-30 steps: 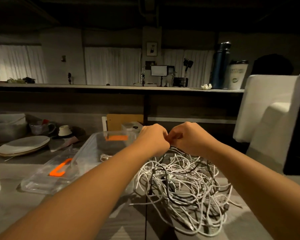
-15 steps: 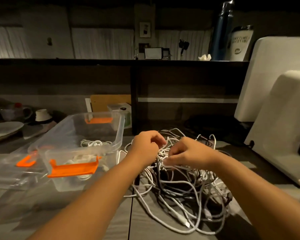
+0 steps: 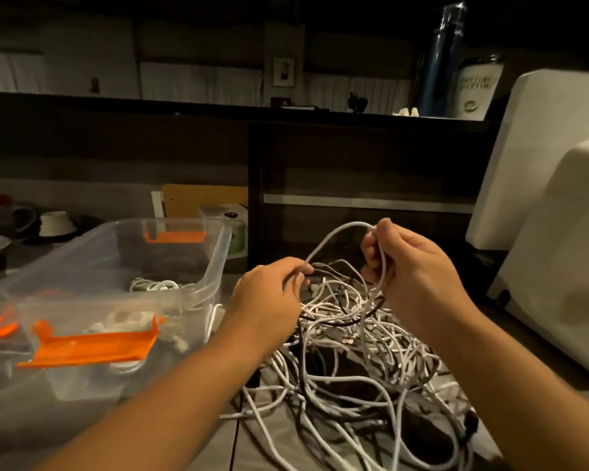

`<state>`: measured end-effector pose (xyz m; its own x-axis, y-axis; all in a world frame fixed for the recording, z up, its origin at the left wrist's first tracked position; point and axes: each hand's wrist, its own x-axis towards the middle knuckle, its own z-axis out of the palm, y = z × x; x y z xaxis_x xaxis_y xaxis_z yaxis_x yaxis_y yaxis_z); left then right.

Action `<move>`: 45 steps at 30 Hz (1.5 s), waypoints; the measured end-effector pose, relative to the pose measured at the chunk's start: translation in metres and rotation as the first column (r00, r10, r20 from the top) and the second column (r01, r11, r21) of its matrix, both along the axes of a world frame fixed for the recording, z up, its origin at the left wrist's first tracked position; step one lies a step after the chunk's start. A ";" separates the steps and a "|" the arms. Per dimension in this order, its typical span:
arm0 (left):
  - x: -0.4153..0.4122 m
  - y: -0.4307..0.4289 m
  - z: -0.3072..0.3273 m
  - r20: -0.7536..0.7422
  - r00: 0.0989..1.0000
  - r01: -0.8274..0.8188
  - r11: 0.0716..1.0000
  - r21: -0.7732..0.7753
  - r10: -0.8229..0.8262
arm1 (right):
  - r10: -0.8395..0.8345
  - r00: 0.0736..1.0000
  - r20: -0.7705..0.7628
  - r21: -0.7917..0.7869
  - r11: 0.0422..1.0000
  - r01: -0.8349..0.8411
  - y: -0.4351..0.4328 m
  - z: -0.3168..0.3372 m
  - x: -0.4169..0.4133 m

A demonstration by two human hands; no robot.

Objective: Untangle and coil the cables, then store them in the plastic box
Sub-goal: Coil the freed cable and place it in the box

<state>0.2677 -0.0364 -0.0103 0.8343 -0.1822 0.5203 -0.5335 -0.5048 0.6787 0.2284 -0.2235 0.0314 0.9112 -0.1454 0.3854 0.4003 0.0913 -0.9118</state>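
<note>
Both hands pinch one white cable (image 3: pixel 334 236), arching from the left hand (image 3: pixel 269 294) up to the right hand (image 3: pixel 405 266) above the tangle (image 3: pixel 354 351) on the table (image 3: pixel 191 430), with the plastic box (image 3: pixel 218 253) left, nearer the left hand.

Blue bottle (image 3: pixel 437 62) beside cup (image 3: pixel 477 91) on ledge (image 3: pixel 184 108)
</note>
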 end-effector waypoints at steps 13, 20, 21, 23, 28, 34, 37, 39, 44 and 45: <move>-0.023 -0.008 0.029 -0.368 0.676 0.273 0.681 -0.680 -0.639 | -0.048 0.999 0.020 0.117 0.992 0.045 0.012 0.003 -0.007; -0.027 -0.004 0.034 -0.405 0.671 0.317 0.734 -0.600 -0.621 | -0.027 0.998 -0.058 0.165 0.986 0.036 0.009 0.000 -0.005; -0.027 -0.006 0.033 -0.389 0.697 0.331 0.752 -0.570 -0.602 | -0.006 0.998 -0.067 0.181 0.983 0.018 0.010 0.000 -0.005; -0.027 -0.009 0.032 -0.348 0.743 0.301 0.749 -0.590 -0.572 | 0.044 0.996 -0.081 0.253 0.967 -0.022 0.012 0.001 -0.005; -0.024 -0.004 0.038 -0.244 0.857 0.179 0.707 -0.685 -0.453 | 0.143 0.978 -0.149 -0.140 0.976 -0.164 0.023 -0.009 -0.008; -0.022 -0.004 0.038 -0.228 0.907 0.134 0.756 -0.641 -0.354 | 0.177 0.942 -0.286 -0.529 0.790 -0.309 0.033 -0.015 -0.017; -0.025 -0.007 0.038 -0.247 0.888 0.173 0.780 -0.602 -0.388 | 0.162 0.943 -0.292 -0.529 0.794 -0.300 0.036 -0.019 -0.015; -0.027 -0.008 0.038 -0.262 0.877 0.183 0.785 -0.592 -0.403 | 0.177 0.941 -0.290 -0.455 0.839 -0.298 0.037 -0.019 -0.014; -0.018 -0.004 0.033 -0.140 0.977 0.092 0.909 -0.408 -0.161 | 0.181 0.942 -0.282 -0.331 0.903 -0.273 0.024 -0.012 -0.011; -0.017 -0.004 0.032 -0.147 0.979 0.072 0.918 -0.391 -0.139 | 0.173 0.937 -0.303 -0.268 0.928 -0.258 0.022 -0.010 -0.011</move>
<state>0.2508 -0.0401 0.0219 0.9025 -0.0897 0.4213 -0.4302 -0.1362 0.8924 0.2175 -0.2020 0.0219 0.9820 0.1496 0.1151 0.1370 -0.1460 -0.9797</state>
